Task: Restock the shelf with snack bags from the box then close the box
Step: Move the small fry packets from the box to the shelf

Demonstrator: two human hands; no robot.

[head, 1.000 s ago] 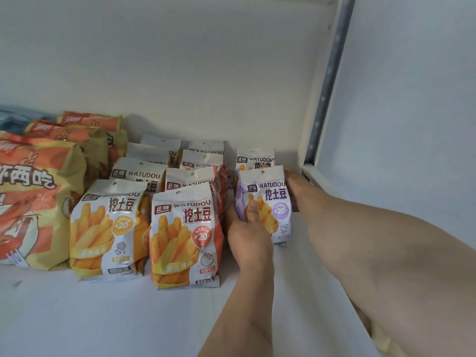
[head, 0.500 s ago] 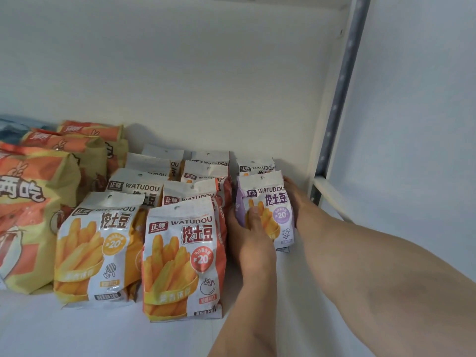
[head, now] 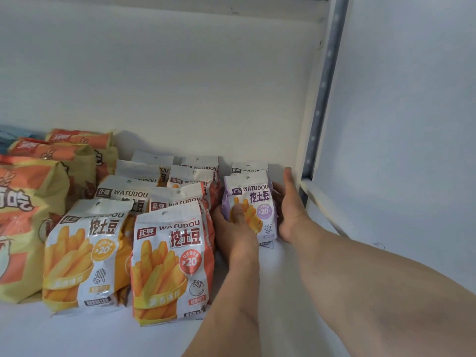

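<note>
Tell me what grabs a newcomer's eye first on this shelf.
Two bare hands, the left hand and the right hand, flank an upright purple foil snack bag near the shelf's back right corner. Left of it stand rows of orange and red fries bags, with big yellow-orange crinkly bags at far left.

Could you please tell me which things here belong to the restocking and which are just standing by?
In the job:
small purple snack bag
left hand
right hand
white shelf

Standing by:
orange-red snack bag
yellow snack bag
large yellow-orange bags
grey perforated upright
</note>
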